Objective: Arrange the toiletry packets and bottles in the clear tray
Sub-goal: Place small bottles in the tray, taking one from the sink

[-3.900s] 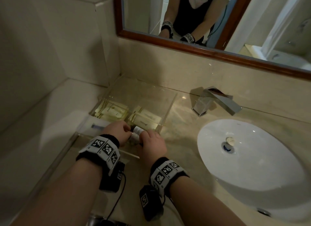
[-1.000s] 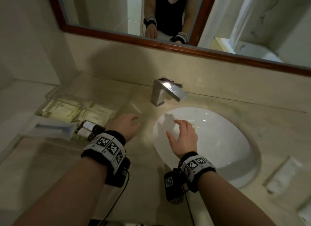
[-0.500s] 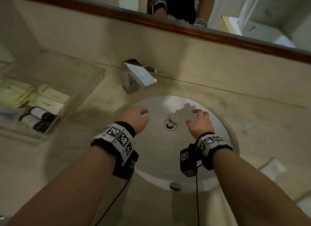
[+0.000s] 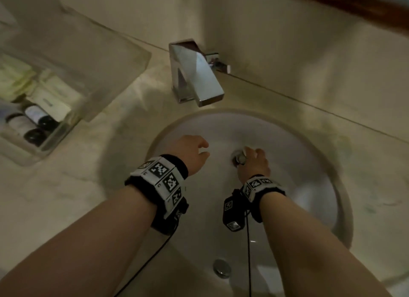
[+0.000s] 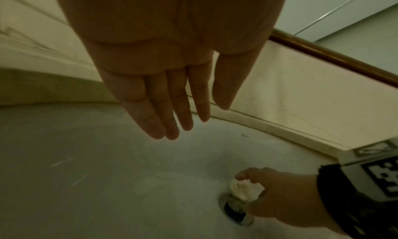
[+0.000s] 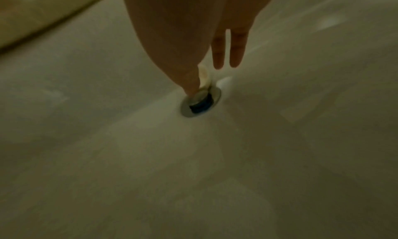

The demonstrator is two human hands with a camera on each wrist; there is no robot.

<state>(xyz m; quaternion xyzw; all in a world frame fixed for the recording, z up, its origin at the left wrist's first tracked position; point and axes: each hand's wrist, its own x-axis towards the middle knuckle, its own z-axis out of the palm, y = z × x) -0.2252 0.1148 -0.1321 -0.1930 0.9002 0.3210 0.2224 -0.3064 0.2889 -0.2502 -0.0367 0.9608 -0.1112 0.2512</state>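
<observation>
Both hands have left the clear tray (image 4: pixel 124 59) and now reach into the white sink basin (image 4: pixel 309 208); a second ago they were only crossing toward it, and half a second ago the right hand hovered short of the drain; now the right hand (image 4: pixel 254 164) is down at the drain stopper (image 6: pixel 201 97), thumb and forefinger pinching a small pale object (image 5: pixel 239 190), perhaps a bit of soap, that sits on the stopper; its other two visible fingers (image 6: pixel 237 46) stay straight and clear of it. The left hand (image 4: pixel 192 150) hangs above the basin with fingers straight and together, holding nothing; the two dark-capped bottles (image 4: pixel 35 124) lie side by side in the tray's near corner with the pale packets (image 4: pixel 51 97) behind them, well apart from either hand; so the arranging looks paused, judging by this, while a stray item is fetched from the sink.
</observation>
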